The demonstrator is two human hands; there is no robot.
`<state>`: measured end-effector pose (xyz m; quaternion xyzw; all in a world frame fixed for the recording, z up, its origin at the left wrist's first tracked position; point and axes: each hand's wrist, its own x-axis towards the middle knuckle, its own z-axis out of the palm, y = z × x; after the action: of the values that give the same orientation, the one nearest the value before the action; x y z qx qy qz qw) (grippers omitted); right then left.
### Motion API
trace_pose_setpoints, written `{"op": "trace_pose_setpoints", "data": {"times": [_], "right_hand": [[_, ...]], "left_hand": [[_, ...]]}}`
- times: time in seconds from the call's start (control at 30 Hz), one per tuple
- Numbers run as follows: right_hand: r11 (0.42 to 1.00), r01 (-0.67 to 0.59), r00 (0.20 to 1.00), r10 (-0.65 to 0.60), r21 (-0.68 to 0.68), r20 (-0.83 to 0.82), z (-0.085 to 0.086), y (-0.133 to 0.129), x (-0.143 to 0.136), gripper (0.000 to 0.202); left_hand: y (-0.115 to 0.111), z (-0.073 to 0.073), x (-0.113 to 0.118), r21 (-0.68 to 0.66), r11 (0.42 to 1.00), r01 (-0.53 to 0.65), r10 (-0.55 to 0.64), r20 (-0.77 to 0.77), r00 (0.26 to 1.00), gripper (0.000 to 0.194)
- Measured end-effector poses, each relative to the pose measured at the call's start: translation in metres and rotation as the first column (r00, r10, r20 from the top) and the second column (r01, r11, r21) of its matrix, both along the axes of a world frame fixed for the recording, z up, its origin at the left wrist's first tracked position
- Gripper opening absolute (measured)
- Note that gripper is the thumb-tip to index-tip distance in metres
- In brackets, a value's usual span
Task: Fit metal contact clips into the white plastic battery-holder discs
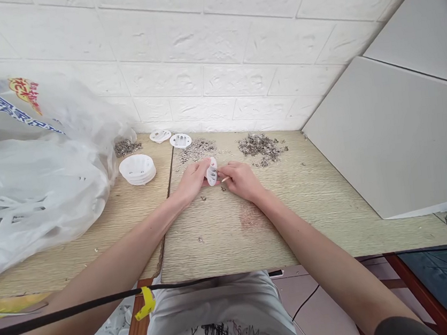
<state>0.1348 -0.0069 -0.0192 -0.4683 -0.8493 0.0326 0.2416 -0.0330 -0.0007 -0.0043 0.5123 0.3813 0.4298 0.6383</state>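
My left hand [193, 181] is closed on the edge of a white round plastic disc [211, 172] with slots in it, tilted up on its side above the table. Close against the disc's right side, my right hand [241, 179] has its fingers pinched together. A small pale thin tip shows at those fingers, too small to name. Below the hands lie a few tiny metal pieces [203, 198]. Behind the left hand spreads a pile of small flat metal parts [197, 150]; a darker pile of metal parts [260, 148] is behind the right hand.
A stack of white discs [137, 170] stands at left. Two slotted discs, one of them grey-slotted [180, 140], lie near the wall. A large plastic bag [46, 171] bulges on the left. A grey panel [398, 142] leans on the right. A black cable [63, 315] crosses the front.
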Motion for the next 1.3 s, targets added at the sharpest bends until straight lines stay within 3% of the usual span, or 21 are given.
{"op": "trace_pose_setpoints", "data": {"times": [0.33,0.73,0.9,1.07,1.3], "right_hand": [[0.998,0.029,0.993,-0.035,-0.058,-0.108,0.003,-0.001,0.004,0.023],[0.994,0.099,0.989,-0.104,-0.055,-0.101,0.009,-0.004,0.007,0.023],[0.981,0.152,0.985,-0.16,-0.118,-0.061,0.011,-0.004,0.006,0.024],[0.963,0.211,0.972,-0.224,-0.17,-0.065,0.009,0.0,0.01,0.026],[0.954,0.238,0.962,-0.257,-0.18,-0.092,0.007,0.003,0.016,0.027]], "left_hand": [[0.002,0.001,-0.001,-0.016,1.0,0.006,-0.005,0.055,0.998,0.032],[0.004,-0.002,-0.002,-0.021,1.0,0.016,-0.015,0.057,0.998,0.034],[0.006,-0.004,-0.004,-0.017,0.999,0.039,-0.038,0.059,0.998,0.034],[0.005,0.001,-0.005,0.018,0.996,0.083,-0.084,0.052,0.995,0.032],[0.003,0.007,-0.007,-0.008,0.999,0.044,-0.044,0.056,0.998,0.038]]}}
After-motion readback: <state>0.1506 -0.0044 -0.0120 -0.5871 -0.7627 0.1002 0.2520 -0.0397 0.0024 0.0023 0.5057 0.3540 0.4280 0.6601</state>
